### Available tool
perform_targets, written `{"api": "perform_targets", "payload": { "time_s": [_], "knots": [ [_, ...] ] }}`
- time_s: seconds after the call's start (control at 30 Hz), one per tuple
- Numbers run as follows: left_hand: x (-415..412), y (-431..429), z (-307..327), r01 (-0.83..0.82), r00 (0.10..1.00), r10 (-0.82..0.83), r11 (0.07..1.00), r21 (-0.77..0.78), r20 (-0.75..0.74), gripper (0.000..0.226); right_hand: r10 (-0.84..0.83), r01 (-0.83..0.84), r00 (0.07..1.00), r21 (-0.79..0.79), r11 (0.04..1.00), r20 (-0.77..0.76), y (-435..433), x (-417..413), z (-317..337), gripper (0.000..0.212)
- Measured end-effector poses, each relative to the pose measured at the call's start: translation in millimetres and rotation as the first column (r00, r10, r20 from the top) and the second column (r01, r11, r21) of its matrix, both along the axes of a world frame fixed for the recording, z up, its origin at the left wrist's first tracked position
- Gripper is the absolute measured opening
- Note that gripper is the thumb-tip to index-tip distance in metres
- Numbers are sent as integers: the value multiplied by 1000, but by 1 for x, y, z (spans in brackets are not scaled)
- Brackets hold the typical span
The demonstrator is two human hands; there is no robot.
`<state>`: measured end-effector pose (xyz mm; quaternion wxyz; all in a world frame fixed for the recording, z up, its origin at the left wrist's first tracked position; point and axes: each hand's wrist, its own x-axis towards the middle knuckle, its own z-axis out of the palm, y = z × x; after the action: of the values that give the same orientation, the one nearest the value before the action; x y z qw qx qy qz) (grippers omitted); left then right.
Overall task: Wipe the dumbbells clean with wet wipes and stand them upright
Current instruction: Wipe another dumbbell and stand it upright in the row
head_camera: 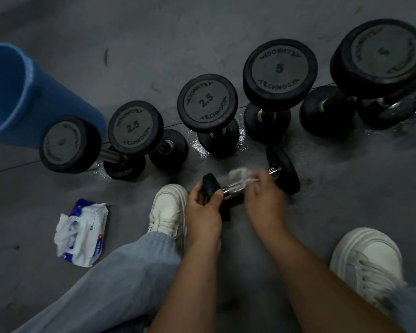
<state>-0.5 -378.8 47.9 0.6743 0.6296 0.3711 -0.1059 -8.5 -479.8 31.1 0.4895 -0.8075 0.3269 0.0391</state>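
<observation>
A small black dumbbell (282, 169) with a chrome handle lies on its side on the grey floor in front of me. My left hand (203, 213) grips its near end. My right hand (264, 195) presses a white wet wipe (239, 175) onto the handle. Behind it stands a row of several black dumbbells on end: two marked 2.5 (135, 127) (207, 103) and two marked 5 (280, 72) (380, 54). One more dumbbell (69, 144) at the left end of the row is tilted over.
A blue bucket (19, 97) stands at the far left. An open pack of wet wipes (82, 233) lies on the floor at the left of my left shoe (168, 209). My right shoe (368, 263) is at the lower right. Wet patches shine under the row.
</observation>
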Motion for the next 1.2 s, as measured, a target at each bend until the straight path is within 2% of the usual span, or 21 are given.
{"api": "perform_targets", "payload": {
  "time_s": [0.07,0.13,0.2,0.23,0.33,0.37,0.43,0.47,0.5,0.57,0.6,0.63,0.67,0.77,0.83,0.93,0.97,1.03,1.1,1.13,1.2],
  "knots": [
    [0,0,-1,3,1000,-3,1000,10,-1,47,-147,147,989,5,989,-13,-2,3,4,10],
    [0,0,-1,7,1000,-7,1000,18,3,48,61,-60,992,16,998,-114,4,5,2,10],
    [1,1,-1,10,1000,-10,1000,17,18,48,248,-245,961,39,969,-120,8,4,1,9],
    [1,1,-2,11,1000,-12,1000,18,22,48,223,-222,969,22,975,-104,4,4,0,8],
    [0,0,-2,8,1000,-9,1000,24,24,47,-106,105,993,-32,994,-50,-5,-1,2,11],
    [0,1,-2,12,1000,-12,1000,28,21,48,-61,60,994,-16,998,-90,-3,-3,3,11],
    [1,1,-1,22,1000,-22,999,30,17,48,267,-252,947,99,963,-181,12,-10,-3,13],
    [1,2,-1,27,999,-27,999,28,21,47,349,-326,921,145,934,-175,17,-13,-6,13],
    [1,2,-1,34,999,-35,999,29,22,47,326,-307,936,140,941,-135,16,-14,-6,13],
    [1,2,-1,36,999,-37,999,34,18,47,36,-36,999,73,997,-10,5,-13,-6,10],
    [0,2,-1,32,999,-33,999,36,20,46,-104,102,994,44,994,42,0,-13,-6,11],
    [0,2,-1,28,999,-29,999,37,19,45,-154,153,987,28,988,47,-3,-11,-4,12],
    [0,1,-1,25,1000,-26,999,39,16,44,-113,113,993,11,993,12,-4,-10,-3,13],
    [2,1,-1,26,1000,-27,999,38,13,46,201,-200,972,20,979,-119,5,-7,-8,9],
    [1,1,0,20,1000,-20,999,41,12,48,172,-171,984,31,985,-38,4,-6,-6,12],
    [-4,-2,3,17,1000,-17,999,51,11,50,-74,74,996,-3,997,48,-7,-6,0,24],
    [-6,-2,4,19,1000,-20,998,54,10,51,-64,64,998,-13,998,5,-8,-6,0,28],
    [-11,-2,5,28,1000,-29,998,52,8,53,143,-148,985,-51,988,-96,-4,-8,-6,25],
    [-15,-1,7,42,999,-42,998,46,0,53,322,-326,944,-57,944,-71,1,-11,-11,23],
    [-16,-1,7,48,999,-48,998,45,-5,53,326,-329,944,-63,942,-46,-1,-11,-11,25],
    [-20,0,10,62,998,-61,997,45,-8,53,168,-169,985,-54,984,-26,-10,-12,-11,28]
  ]
}}
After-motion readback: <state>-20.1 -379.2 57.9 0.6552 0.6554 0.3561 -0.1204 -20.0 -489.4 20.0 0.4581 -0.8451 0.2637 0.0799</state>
